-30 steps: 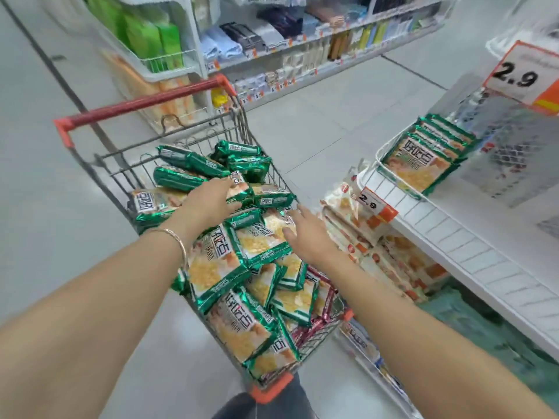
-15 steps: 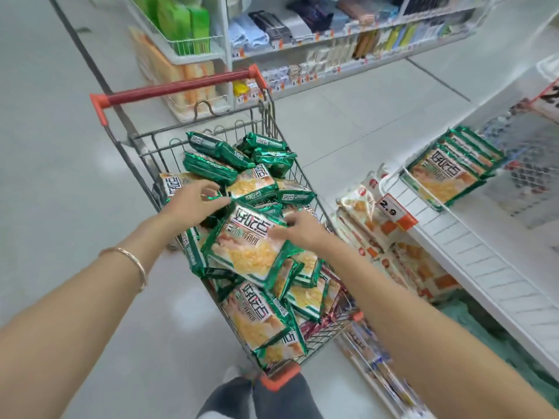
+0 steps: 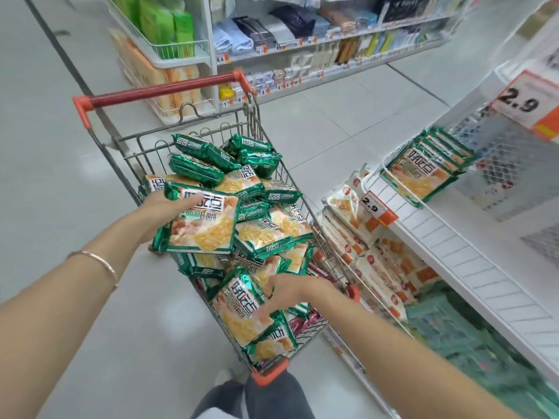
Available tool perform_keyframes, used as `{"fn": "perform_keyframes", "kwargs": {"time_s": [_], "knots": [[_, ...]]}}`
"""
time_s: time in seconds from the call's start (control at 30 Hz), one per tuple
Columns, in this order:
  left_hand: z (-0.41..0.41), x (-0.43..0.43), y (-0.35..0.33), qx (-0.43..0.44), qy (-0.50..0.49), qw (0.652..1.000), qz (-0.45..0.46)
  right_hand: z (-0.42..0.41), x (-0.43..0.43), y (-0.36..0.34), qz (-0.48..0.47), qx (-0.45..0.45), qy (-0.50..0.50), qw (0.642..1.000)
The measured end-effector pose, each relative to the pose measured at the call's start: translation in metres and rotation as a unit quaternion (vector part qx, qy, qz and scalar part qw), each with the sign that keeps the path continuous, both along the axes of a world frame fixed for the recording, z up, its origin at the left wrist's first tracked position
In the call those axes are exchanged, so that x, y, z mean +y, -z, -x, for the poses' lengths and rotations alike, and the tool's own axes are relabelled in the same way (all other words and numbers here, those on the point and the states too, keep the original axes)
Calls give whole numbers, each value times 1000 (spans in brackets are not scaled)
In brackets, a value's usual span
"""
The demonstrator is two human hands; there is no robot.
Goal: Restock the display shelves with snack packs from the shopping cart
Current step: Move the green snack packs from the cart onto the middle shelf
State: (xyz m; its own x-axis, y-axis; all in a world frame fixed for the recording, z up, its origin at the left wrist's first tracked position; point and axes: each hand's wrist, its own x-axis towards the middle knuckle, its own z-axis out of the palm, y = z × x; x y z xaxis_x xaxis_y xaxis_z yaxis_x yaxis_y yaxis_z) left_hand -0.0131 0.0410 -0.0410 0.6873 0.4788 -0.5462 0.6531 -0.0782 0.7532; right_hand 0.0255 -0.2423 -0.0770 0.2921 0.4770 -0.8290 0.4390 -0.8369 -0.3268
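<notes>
A person's two bare arms reach into a wire shopping cart (image 3: 142, 152) with a red handle (image 3: 163, 91), heaped with green-edged snack packs (image 3: 266, 228); more than fifteen show, too piled to count exactly.

The left hand (image 3: 165, 207), a thin bracelet (image 3: 101, 263) on its wrist, grips the held pack (image 3: 205, 225) by its left edge, thumb laid across the top, above the cart's left rim. This pack is face up and nearly square, its lettering running left to right along the far edge.

The right hand (image 3: 289, 293) has its fingers bent down over the right edge of the near pack (image 3: 239, 309), which lies at the cart's near end. Its long axis runs from the cart's middle towards the near corner, face up.

To the right, a white display shelf (image 3: 453, 255) carries about six matching shelf packs (image 3: 420, 176), upright and leaning back at its far front corner. Two orange price tags read 2.9: the shelf tag (image 3: 373, 205) and the upper tag (image 3: 526, 101). White-and-orange packs (image 3: 360, 237) fill the tier below. The floor (image 3: 60, 176) is pale grey tile, and stocked store shelving (image 3: 302, 40) lines the far side.
</notes>
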Motion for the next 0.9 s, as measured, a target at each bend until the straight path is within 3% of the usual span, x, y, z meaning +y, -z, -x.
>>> {"fn": "perform_keyframes", "kwargs": {"time_s": [0.13,0.27,0.37,0.47,0.53,0.67,0.8,0.9], "knots": [[7,-1,-2,-12,-29,999,24,20,0,27,-55,-76,60,994],[4,-8,-8,-24,-47,998,19,-9,-15,6,-162,-32,202,966],[-2,-20,-17,-36,-58,998,-5,-40,-37,-29,-265,-22,342,901],[-10,-38,-26,-51,-54,997,-5,-73,-59,-58,-309,4,452,837],[-20,-57,-31,-41,-29,999,7,-83,-63,-67,-346,68,506,787],[-50,-100,-36,-15,49,997,59,-80,-51,-71,-399,99,586,699],[-89,-144,-56,-40,113,988,102,-81,-60,-77,-406,92,616,669],[-120,-175,-74,-35,215,960,178,-92,-88,-81,-385,18,645,660]]}}
